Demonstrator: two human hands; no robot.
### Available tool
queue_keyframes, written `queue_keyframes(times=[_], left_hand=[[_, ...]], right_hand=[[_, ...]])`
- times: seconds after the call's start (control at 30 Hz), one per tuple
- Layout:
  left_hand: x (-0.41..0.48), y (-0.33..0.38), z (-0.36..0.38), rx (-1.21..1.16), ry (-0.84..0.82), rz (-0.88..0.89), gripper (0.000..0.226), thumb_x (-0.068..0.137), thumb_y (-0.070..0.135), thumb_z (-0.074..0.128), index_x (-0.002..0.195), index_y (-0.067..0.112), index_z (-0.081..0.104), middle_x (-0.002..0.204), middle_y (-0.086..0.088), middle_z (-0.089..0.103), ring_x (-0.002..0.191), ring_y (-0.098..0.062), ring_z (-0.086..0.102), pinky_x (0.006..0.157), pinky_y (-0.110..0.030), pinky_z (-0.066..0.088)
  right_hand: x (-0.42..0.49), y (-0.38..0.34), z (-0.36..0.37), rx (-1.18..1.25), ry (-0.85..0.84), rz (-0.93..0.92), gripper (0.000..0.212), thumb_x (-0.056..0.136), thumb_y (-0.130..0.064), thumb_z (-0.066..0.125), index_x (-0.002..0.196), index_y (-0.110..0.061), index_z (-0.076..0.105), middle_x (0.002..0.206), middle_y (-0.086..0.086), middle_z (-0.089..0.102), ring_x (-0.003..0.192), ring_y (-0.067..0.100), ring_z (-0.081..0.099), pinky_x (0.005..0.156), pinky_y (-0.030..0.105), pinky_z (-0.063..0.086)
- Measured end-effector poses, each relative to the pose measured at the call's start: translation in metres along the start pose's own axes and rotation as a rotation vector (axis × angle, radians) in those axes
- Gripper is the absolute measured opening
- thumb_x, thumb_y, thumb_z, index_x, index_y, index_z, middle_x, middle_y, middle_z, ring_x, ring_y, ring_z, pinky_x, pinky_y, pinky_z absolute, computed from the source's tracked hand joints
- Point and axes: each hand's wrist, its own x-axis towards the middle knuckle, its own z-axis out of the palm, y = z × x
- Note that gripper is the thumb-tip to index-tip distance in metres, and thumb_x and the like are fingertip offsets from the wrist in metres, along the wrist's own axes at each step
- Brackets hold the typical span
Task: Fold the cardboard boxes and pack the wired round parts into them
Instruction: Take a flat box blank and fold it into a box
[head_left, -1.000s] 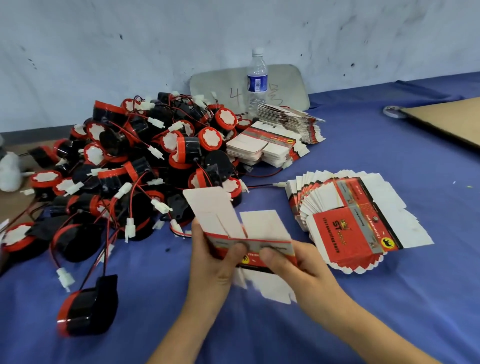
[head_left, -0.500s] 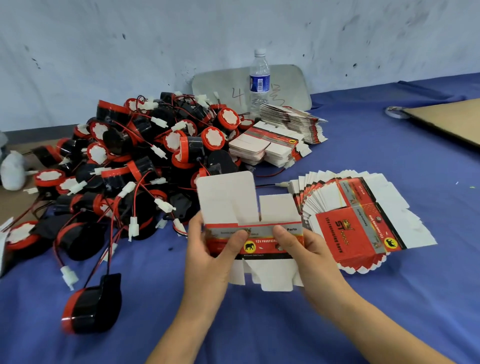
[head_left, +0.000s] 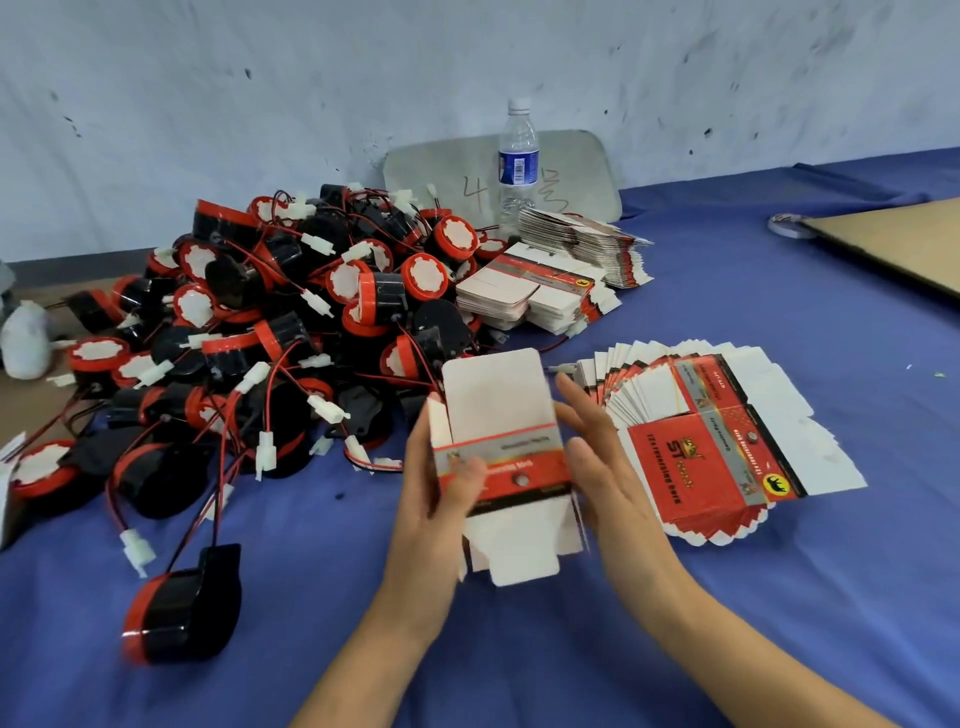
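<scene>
Packing workshop: heaped wired parts, stacked flat cartons.

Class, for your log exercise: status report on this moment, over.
Left hand grips box. Right hand flat, fingers straight, at its right side. Box squared, end flaps unfolded. Parts pile close behind, not blocking.

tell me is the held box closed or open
Open: on the box the top flap stands up and the bottom flap hangs down, both untucked; the left hand grips it.

Parts heap crowds left; flat boxes right; cloth near.
</scene>
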Motion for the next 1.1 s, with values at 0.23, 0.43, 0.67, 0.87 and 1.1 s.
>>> queue_keyframes(times=[0.23, 0.43, 0.67, 0.87, 1.1], left_hand=[[0.009, 0.013, -0.017, -0.328, -0.060, -0.245, 0.057, 0.079, 0.035, 0.054, 0.135, 0.044, 0.049, 0.117, 0.000, 0.070, 0.093, -0.017, 0.072, 0.060, -0.029, 0.057], [0.007, 0.022, -0.024, -0.230, -0.144, -0.256, 0.056, 0.076, 0.049, 0.058, 0.132, 0.045, 0.054, 0.121, -0.002, 0.068, 0.098, -0.021, 0.070, 0.063, -0.032, 0.057], [0.003, 0.024, -0.001, 0.008, -0.190, -0.116, 0.070, 0.081, 0.074, 0.043, 0.140, 0.038, 0.034, 0.131, 0.023, 0.058, 0.123, 0.003, 0.052, 0.091, -0.019, 0.050], [-0.021, 0.013, 0.014, 0.328, -0.147, 0.196, 0.084, 0.074, 0.076, 0.057, 0.145, 0.047, 0.023, 0.149, 0.024, 0.036, 0.140, -0.008, 0.035, 0.111, -0.031, 0.038], [-0.031, 0.003, 0.026, 0.330, -0.011, 0.228, 0.063, 0.069, 0.045, 0.070, 0.128, 0.046, 0.048, 0.120, 0.025, 0.062, 0.107, 0.002, 0.062, 0.078, -0.015, 0.052]], right_hand=[[0.005, -0.006, -0.011, -0.646, -0.183, -0.322, 0.096, 0.080, 0.008, 0.068, 0.139, -0.057, 0.030, 0.159, -0.015, -0.005, 0.147, 0.007, 0.008, 0.110, 0.023, 0.032], [0.004, -0.011, -0.009, -0.738, -0.241, -0.473, 0.069, 0.072, -0.047, 0.079, 0.131, -0.041, 0.043, 0.159, -0.012, 0.011, 0.149, 0.023, -0.001, 0.117, 0.043, 0.014], [0.001, -0.015, -0.007, -0.442, -0.057, -0.236, 0.050, 0.076, -0.049, 0.065, 0.120, -0.041, 0.045, 0.119, -0.035, 0.049, 0.118, -0.007, 0.046, 0.111, 0.053, 0.029], [-0.002, -0.017, 0.000, -0.264, 0.009, -0.312, 0.056, 0.094, -0.055, 0.044, 0.136, -0.019, 0.036, 0.118, -0.025, 0.053, 0.110, -0.009, 0.051, 0.090, 0.006, 0.039], [-0.003, -0.014, 0.007, -0.055, 0.115, -0.158, 0.040, 0.088, -0.039, 0.048, 0.126, -0.025, 0.050, 0.096, -0.023, 0.060, 0.089, -0.008, 0.058, 0.075, 0.008, 0.045]])
